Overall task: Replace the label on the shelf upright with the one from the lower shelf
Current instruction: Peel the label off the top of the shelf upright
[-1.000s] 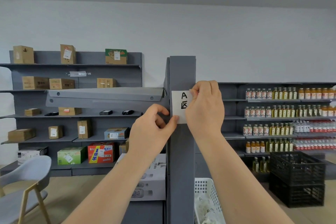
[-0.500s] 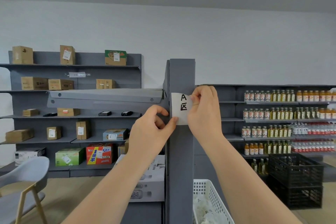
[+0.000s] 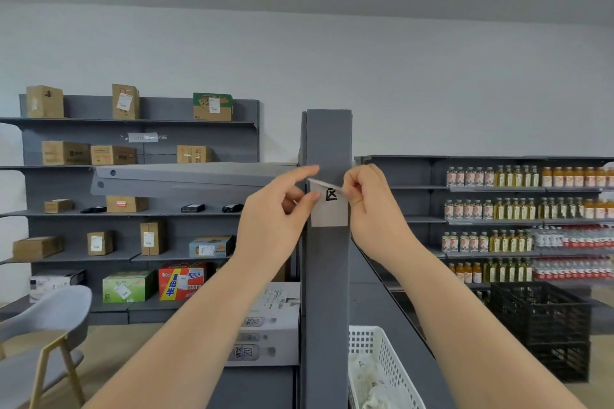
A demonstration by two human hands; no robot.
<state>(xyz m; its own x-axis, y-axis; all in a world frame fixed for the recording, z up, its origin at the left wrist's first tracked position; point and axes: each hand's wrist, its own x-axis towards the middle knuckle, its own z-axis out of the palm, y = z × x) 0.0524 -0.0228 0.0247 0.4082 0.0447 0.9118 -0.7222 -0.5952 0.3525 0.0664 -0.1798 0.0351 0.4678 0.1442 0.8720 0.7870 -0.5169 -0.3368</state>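
Observation:
A white paper label with a black handwritten character sticks to the grey shelf upright at chest height. Its top edge is folded forward off the upright, hiding the upper character. My right hand pinches the label's top right corner. My left hand is at the label's left edge, thumb and forefinger touching its top left part. The lower half of the label lies flat on the upright.
A white perforated basket with crumpled paper sits at the upright's lower right. A grey shelf bracket juts left. Shelves with cardboard boxes stand left, bottle shelves and black crates right, a grey chair bottom left.
The label's top has been peeled down off the upright, so the upper letter A is now folded out of sight. Both hands shifted slightly down and my left forefinger rose.

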